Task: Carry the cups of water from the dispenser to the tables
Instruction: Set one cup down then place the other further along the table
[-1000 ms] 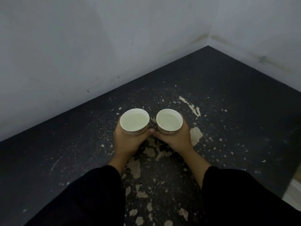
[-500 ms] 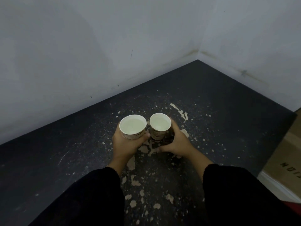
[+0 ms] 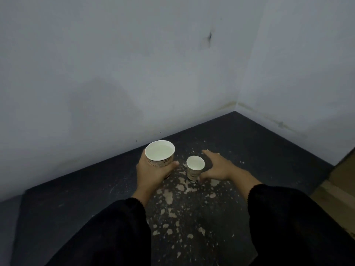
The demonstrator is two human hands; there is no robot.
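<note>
Paper cups of water: the larger-looking one [image 3: 159, 154] sits clasped in my left hand [image 3: 153, 172], raised above the black tabletop [image 3: 269, 146]. Keep it level and lower it straight down, beside the set-down cup [image 3: 195, 168]. That cup stands just left of my right hand [image 3: 219, 168], fingers spread, holding nothing. Half a second earlier, that hand gripped it.

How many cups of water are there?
2. One cup is held up in the left hand; the other cup stands on the dark table beside the open right hand.
</note>
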